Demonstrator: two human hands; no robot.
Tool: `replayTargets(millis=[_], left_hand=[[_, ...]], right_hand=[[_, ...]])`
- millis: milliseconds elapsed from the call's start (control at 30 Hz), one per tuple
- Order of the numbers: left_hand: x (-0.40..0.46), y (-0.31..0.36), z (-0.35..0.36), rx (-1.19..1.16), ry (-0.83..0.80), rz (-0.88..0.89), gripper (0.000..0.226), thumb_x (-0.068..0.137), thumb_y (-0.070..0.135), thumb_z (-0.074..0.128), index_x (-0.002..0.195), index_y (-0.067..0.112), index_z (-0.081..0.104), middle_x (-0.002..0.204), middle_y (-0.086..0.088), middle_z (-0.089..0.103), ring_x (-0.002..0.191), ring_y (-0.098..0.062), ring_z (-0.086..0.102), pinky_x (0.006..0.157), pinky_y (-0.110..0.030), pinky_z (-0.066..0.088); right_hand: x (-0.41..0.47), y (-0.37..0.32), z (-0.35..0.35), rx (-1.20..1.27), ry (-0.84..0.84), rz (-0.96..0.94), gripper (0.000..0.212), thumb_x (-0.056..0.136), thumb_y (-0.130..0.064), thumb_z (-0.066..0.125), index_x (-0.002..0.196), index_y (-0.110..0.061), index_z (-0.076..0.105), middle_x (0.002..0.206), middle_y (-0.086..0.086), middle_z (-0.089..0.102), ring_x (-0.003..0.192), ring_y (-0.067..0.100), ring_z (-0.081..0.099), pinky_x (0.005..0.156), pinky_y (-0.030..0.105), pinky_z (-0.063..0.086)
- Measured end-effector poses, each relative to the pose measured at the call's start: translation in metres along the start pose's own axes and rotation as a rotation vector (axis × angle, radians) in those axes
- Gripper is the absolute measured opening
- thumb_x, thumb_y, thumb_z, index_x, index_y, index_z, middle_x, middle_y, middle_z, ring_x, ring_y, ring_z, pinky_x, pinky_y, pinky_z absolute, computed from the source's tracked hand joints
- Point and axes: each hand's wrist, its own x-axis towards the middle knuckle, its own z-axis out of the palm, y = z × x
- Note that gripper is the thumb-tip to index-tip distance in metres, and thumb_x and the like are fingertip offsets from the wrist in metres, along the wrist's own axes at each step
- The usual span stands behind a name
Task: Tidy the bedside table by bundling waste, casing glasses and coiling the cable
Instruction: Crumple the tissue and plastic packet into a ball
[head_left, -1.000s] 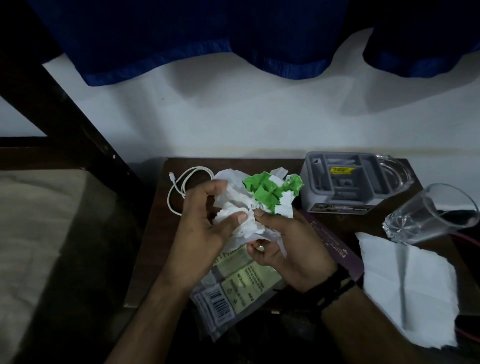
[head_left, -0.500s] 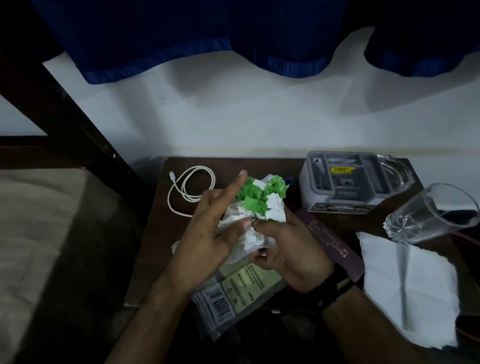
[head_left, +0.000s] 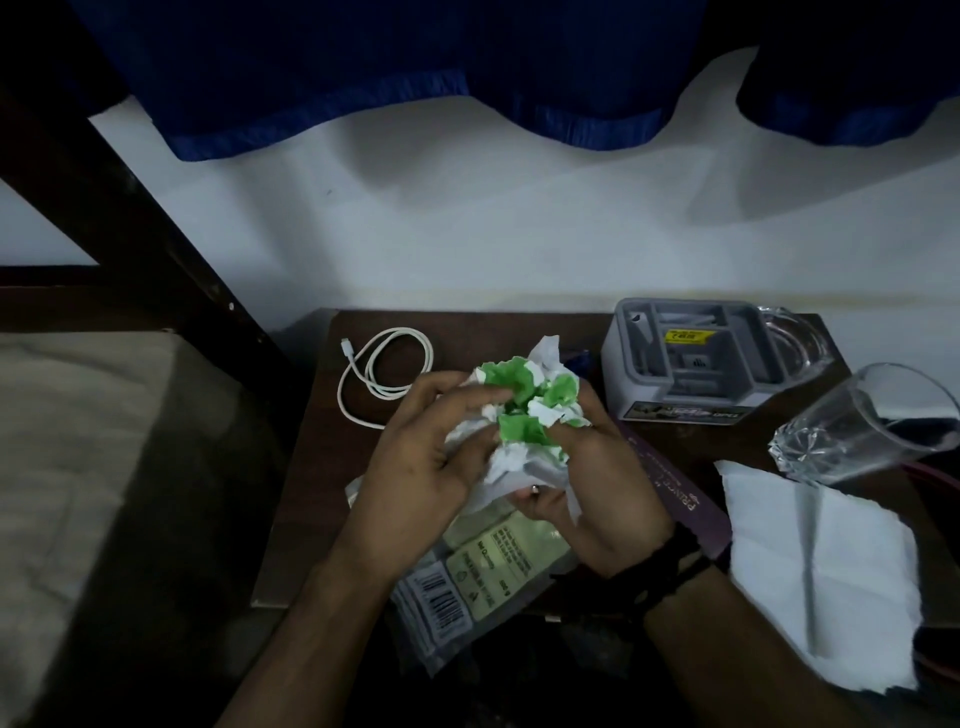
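Both hands close around a crumpled wad of white and green paper (head_left: 524, 421) above the middle of the dark wooden surface (head_left: 311, 467). The left hand (head_left: 431, 467) presses in from nine o'clock, fingers curled over the top of the wad; the right hand (head_left: 587, 483), a dark band at its wrist, cups it from below and from three o'clock. The wad sits between the palms, touching both, and appears only partly compacted, its loose edges flaring toward twelve o'clock.

Under the wrists, at six o'clock, a clear plastic wrapper (head_left: 467, 587) with a barcode lies flat on the surface. The white charging cable (head_left: 384, 374) rests in a loose loop at ten o'clock from the hands, just beside the left hand, which is the nearer one; the loop's long axis runs roughly from twelve to six. A purple case (head_left: 675, 488) stretches away at four o'clock, just beside the right wrist. Farther off toward three o'clock lie a flat white tissue (head_left: 815, 566), a tipped drinking glass (head_left: 857, 421) and a grey moulded tray (head_left: 691, 358). No eyeglasses can be made out.
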Motion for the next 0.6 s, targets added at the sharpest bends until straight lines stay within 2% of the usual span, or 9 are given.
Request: replayTargets(millis=[67,100,167,233,300,367,433,500,600], left_hand=[[0.0003,0.0013,0.0015,0.010,0.061,-0.007,0.036,0.087,0.015,0.068,0.121,0.027,0.067,0.126,0.004,0.056,0.119,-0.008,0.060,0.098,-0.027,0.053],[0.0005,0.0009,0.0020,0.020,0.091,-0.010,0.039,0.087,0.016,0.071,0.124,0.025,0.065,0.128,0.001,0.055,0.121,-0.011,0.060,0.100,-0.030,0.052],[0.0004,0.0005,0.0026,0.005,0.141,-0.038,0.046,0.087,0.013,0.075,0.128,0.030,0.060,0.132,0.002,0.050,0.120,-0.014,0.061,0.100,-0.037,0.054],[0.0008,0.0028,0.0032,-0.044,0.187,-0.084,0.058,0.085,0.008,0.076,0.123,0.046,0.054,0.130,0.010,0.047,0.114,-0.016,0.064,0.093,-0.042,0.058],[0.0009,0.0041,0.0039,-0.057,0.222,-0.119,0.067,0.081,0.000,0.075,0.114,0.053,0.051,0.123,0.017,0.046,0.109,-0.018,0.065,0.088,-0.044,0.059],[0.0004,0.0029,0.0032,-0.030,0.228,-0.126,0.066,0.078,-0.004,0.074,0.109,0.050,0.050,0.114,0.017,0.048,0.103,-0.017,0.064,0.086,-0.042,0.058],[-0.0002,0.0009,0.0017,-0.016,0.190,-0.119,0.057,0.078,-0.003,0.072,0.110,0.040,0.052,0.101,0.009,0.051,0.091,-0.018,0.061,0.077,-0.037,0.055],[-0.0008,0.0011,0.0007,-0.030,0.136,-0.105,0.043,0.082,0.002,0.070,0.111,0.029,0.053,0.090,0.004,0.054,0.080,-0.017,0.060,0.066,-0.031,0.051],[-0.0013,0.0016,0.0014,-0.013,0.104,-0.082,0.034,0.087,0.007,0.065,0.113,0.025,0.055,0.096,0.002,0.061,0.084,-0.016,0.066,0.068,-0.034,0.055]], right_hand=[[0.0019,-0.0005,-0.0029,-0.011,0.007,-0.009,0.026,0.097,-0.022,0.057,0.116,-0.031,0.074,0.115,0.007,0.076,0.105,0.034,0.071,0.081,0.046,0.054],[0.0017,-0.0019,-0.0032,-0.013,0.014,-0.022,0.027,0.098,-0.016,0.056,0.118,-0.026,0.070,0.113,0.007,0.076,0.100,0.030,0.073,0.075,0.043,0.059],[-0.0004,-0.0035,-0.0041,0.024,0.007,-0.026,0.027,0.102,-0.003,0.048,0.106,-0.020,0.069,0.092,0.004,0.076,0.077,0.019,0.076,0.064,0.035,0.063],[-0.0049,-0.0041,-0.0023,0.041,-0.011,0.001,0.022,0.102,-0.006,0.049,0.099,-0.017,0.068,0.085,0.005,0.075,0.073,0.020,0.073,0.067,0.037,0.062],[-0.0028,-0.0023,-0.0022,0.067,-0.046,0.039,0.013,0.096,-0.017,0.061,0.106,-0.016,0.070,0.095,0.009,0.074,0.082,0.024,0.071,0.077,0.041,0.058],[-0.0019,-0.0024,0.0000,0.069,-0.068,0.143,0.037,0.083,-0.030,0.074,0.117,-0.016,0.071,0.107,0.011,0.075,0.089,0.028,0.069,0.080,0.042,0.054],[-0.0016,-0.0026,0.0028,-0.006,-0.108,0.166,0.055,0.075,-0.038,0.078,0.126,-0.021,0.068,0.118,0.010,0.075,0.092,0.028,0.067,0.079,0.040,0.049],[-0.0025,-0.0024,0.0046,-0.086,-0.105,0.100,0.062,0.069,-0.035,0.081,0.128,-0.022,0.065,0.115,0.009,0.076,0.092,0.026,0.068,0.078,0.040,0.046],[-0.0031,-0.0014,0.0045,-0.105,-0.070,0.037,0.063,0.070,-0.024,0.080,0.130,-0.019,0.062,0.105,0.005,0.078,0.084,0.022,0.073,0.072,0.035,0.048]])
